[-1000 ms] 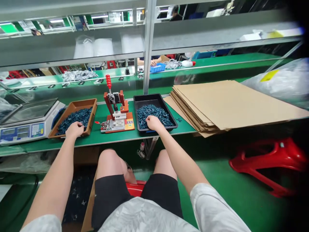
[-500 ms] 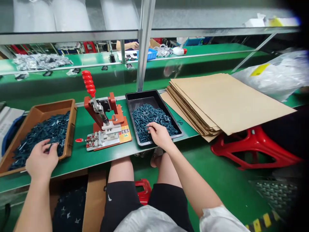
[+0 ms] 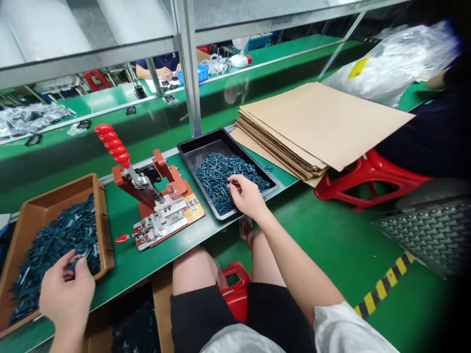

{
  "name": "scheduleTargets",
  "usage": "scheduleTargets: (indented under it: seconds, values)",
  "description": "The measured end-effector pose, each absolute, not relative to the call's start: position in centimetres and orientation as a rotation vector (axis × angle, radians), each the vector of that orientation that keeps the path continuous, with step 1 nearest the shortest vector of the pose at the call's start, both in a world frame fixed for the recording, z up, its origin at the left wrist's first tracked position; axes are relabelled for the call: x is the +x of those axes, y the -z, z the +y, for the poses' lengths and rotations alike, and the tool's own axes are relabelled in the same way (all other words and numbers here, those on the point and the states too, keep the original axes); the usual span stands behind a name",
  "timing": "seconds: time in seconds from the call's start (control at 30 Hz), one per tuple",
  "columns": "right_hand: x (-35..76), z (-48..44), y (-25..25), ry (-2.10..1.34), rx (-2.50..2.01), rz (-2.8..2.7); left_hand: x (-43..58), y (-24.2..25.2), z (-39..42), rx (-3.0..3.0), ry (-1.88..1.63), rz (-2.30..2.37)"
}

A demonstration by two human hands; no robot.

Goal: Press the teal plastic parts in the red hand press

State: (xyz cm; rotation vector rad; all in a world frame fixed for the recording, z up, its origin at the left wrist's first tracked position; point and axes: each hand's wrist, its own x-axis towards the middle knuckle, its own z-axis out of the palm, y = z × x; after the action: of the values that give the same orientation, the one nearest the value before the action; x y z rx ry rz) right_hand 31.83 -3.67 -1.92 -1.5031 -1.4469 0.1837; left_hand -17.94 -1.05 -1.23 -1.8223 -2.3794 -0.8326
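My left hand (image 3: 67, 292) reaches into the brown tray (image 3: 44, 208) at the left, fingers pinched on small dark blue parts (image 3: 59, 233) heaped in it. My right hand (image 3: 248, 196) rests in the black tray (image 3: 198, 147) on the right, fingertips closed on one of the small dark blue pieces (image 3: 221, 174) piled there. Between the two trays stands a red hand press (image 3: 154, 193) with a red ribbed lever (image 3: 112, 142) raised to the upper left.
A stack of flat cardboard sheets (image 3: 316, 122) lies right of the black tray. A red stool (image 3: 368, 176) lies tipped on the green floor. A metal post (image 3: 187, 68) rises behind the trays. Another person's hands (image 3: 165, 72) work at the far bench.
The view has swung down and left. My left hand has drawn back to the near end of the brown tray and closed on parts; my right hand picks within the black tray.
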Motion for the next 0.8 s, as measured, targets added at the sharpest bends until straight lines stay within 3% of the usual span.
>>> scheduleTargets:
  seconds: [0.2,0.37,0.7,0.8]
  values:
    - [25.7,-6.1,1.1,0.02,-1.287,-1.483,-16.8,1.0,-1.5,-1.784,1.155,-2.223]
    - [19.0,-7.0,4.3,-0.343,-1.086,-1.711,-17.3,1.8,-1.6,-1.678,1.272,-2.143]
    - [18.2,-4.9,9.1,-0.807,-1.119,-1.432,-15.7,-0.2,-4.1,-2.009,1.688,-2.271]
    - [17.9,-4.9,9.1,-0.8,-1.144,-1.356,-12.4,0.1,-5.0,-2.095,1.822,-2.283]
